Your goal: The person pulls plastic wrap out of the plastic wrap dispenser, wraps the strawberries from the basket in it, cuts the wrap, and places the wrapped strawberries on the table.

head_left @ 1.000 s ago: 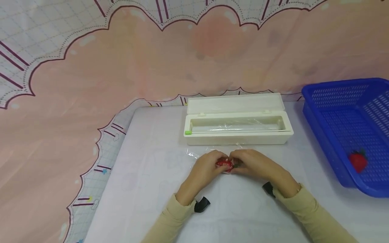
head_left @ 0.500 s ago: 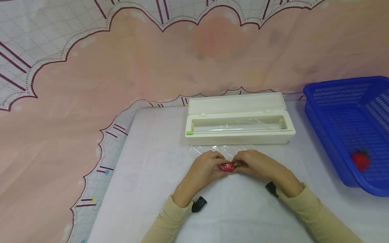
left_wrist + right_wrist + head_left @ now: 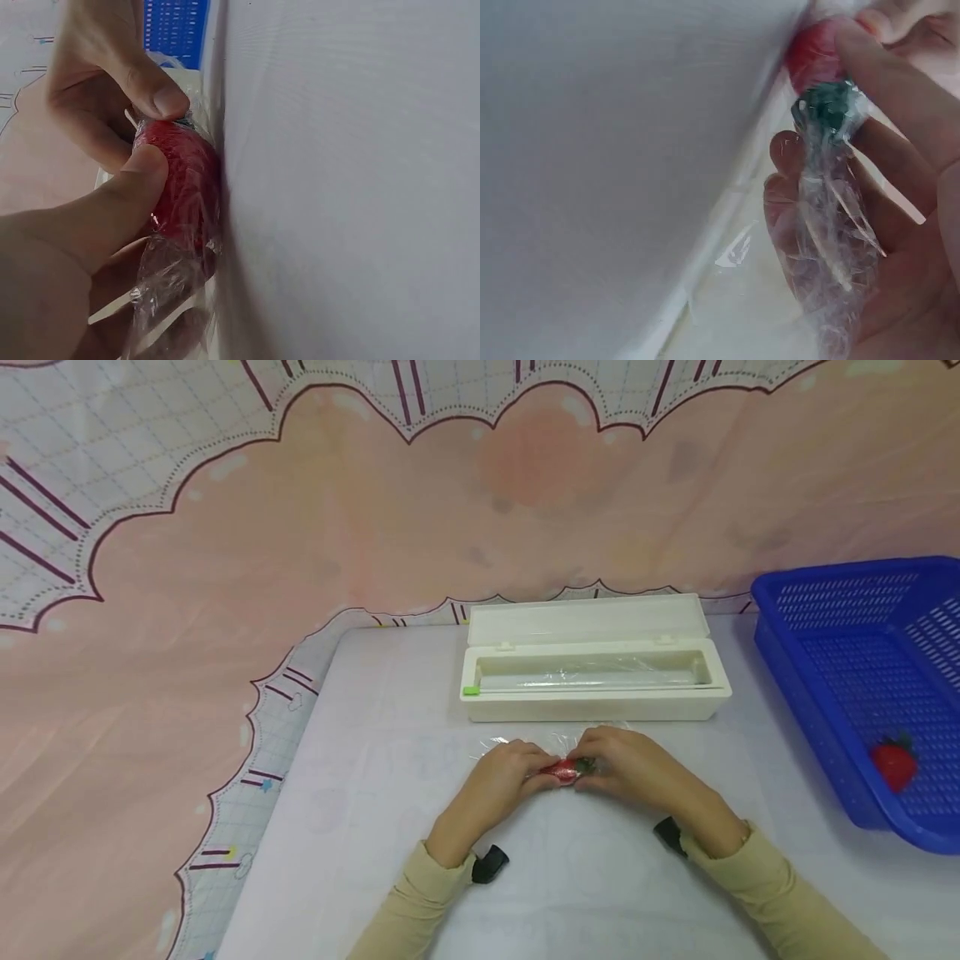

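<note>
A small red strawberry (image 3: 559, 768) — green-capped (cap end to the right) — lies on its side on the white table, wrapped in crinkled clear cling film (image 3: 832, 247).

On the bench (image 3: 360, 827), the left hand (image 3: 498, 781) and right hand (image 3: 633, 768) meet around a wrapped strawberry (image 3: 561, 769) between them. Just behind the hands lies the open wrap dispenser (image 3: 596, 672). Well to the right of the hands stands a basket (image 3: 847, 685), with another strawberry (image 3: 895, 762) in it.
</note>
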